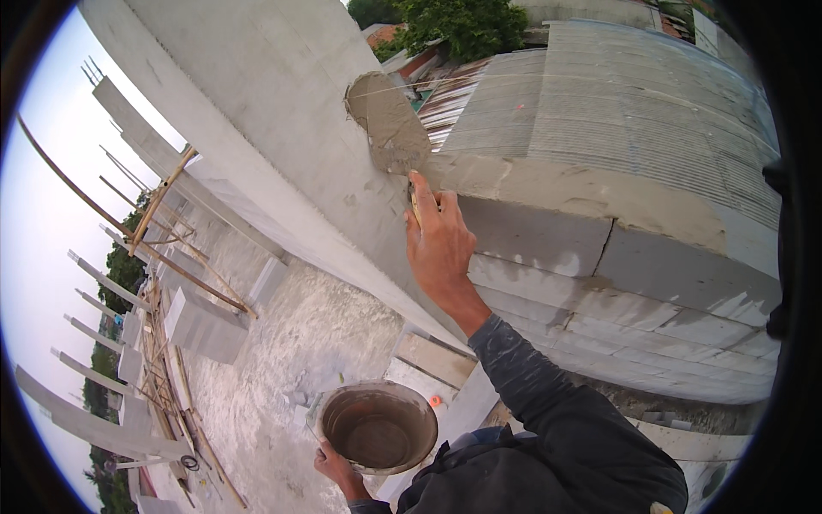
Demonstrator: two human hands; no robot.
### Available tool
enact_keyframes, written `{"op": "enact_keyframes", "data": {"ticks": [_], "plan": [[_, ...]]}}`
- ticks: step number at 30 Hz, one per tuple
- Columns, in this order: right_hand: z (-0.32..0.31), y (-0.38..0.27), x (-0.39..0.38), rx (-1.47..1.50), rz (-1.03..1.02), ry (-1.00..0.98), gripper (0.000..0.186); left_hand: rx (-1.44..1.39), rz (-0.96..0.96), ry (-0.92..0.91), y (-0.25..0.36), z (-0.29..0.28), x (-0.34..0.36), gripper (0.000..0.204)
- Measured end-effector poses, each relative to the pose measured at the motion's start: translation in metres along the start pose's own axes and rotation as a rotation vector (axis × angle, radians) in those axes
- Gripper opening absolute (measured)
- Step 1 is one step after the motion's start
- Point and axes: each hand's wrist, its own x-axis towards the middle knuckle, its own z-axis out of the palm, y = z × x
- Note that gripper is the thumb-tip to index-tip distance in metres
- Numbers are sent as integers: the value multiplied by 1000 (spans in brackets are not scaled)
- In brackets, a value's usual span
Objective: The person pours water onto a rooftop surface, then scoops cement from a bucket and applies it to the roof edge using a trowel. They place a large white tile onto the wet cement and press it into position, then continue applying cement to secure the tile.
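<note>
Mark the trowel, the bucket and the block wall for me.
Trowel (396,128): head view, on the mortar-smeared blade.
Bucket (377,403): head view, on the inner wall below the far rim.
Block wall (591,300): head view, on the side face.

A: Trowel (390,128) colour?
B: Grey-brn; mortar strip (591,190) lighter, tan-grey.
A: Bucket (418,420)?
B: Dk brn inside.
A: Sleeve (518,355)?
B: Blk-ish w/ pale grey streaks.
A: Big roof (625,107)?
B: Mostly grey w/ fine parallel stripes. Tree (467,27) dk green.
</note>
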Motion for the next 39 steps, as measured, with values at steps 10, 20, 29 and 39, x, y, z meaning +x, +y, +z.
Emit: {"op": "enact_keyframes", "data": {"ticks": [10, 20, 29, 39], "plan": [[8, -22, -43, 419, 258, -166, 64, -13, 9, -63, 1, 2, -2, 39], [-28, -14, -26, 1064, 639, -253, 56, -36, -31, 8, -3, -6, -2, 37], [-20, 1, -26, 1115, 539, -389, 48, 83, -23, -51, -9, -10, 2, 41], [3, -25, -35, 1104, 774, -314, 51, -17, -28, -27, -2, -2, 5, 38]]}}
